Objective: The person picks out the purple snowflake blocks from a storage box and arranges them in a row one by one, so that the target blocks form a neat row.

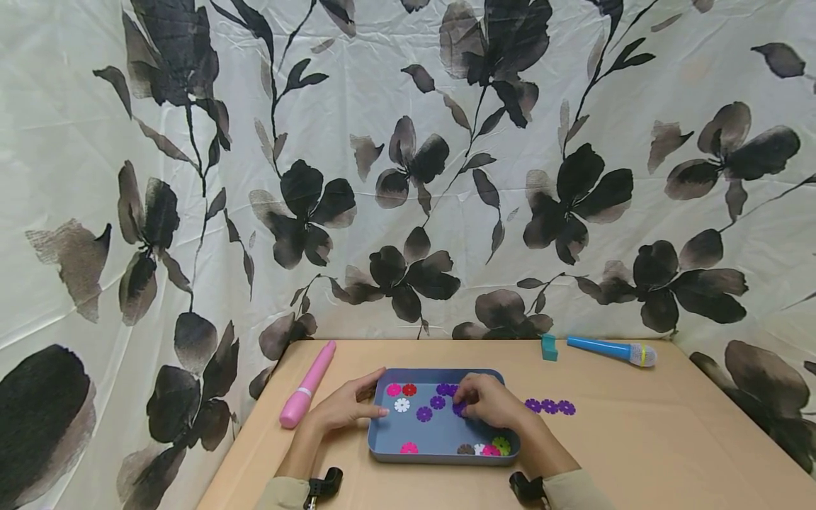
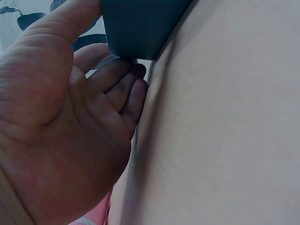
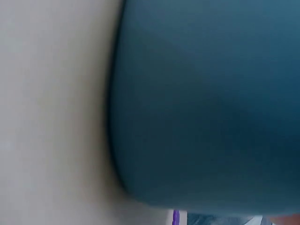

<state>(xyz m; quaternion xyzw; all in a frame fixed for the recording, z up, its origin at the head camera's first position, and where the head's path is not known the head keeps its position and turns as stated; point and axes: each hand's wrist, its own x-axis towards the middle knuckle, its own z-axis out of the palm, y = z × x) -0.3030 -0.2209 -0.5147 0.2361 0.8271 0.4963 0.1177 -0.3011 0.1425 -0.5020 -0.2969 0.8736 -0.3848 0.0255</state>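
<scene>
A blue-grey tray [image 1: 440, 457] on the table holds small notched, flower-shaped plastic discs in several colours. My left hand [image 1: 347, 405] holds its left side, thumb over the rim and fingers along the outside; the left wrist view shows this hand [image 2: 70, 117] against the tray wall [image 2: 140, 28]. Inside the tray at the right, my right hand [image 1: 492, 402] pinches a purple disc [image 1: 457, 409], mostly covered by the fingertips. Other purple discs [image 1: 424, 414] lie close by. The right wrist view is filled mostly by the tray's outer wall [image 3: 201, 108]; the fingertips are hidden there.
Right of the tray lies a joined row of purple discs [image 1: 550, 406]. A blue toy microphone [image 1: 605, 349] and a small teal block [image 1: 549, 348] are at the back right. Left of the tray lies a pink stick-shaped object [image 1: 309, 386]. Behind the table [image 1: 650, 439] hangs a floral cloth [image 1: 395, 85].
</scene>
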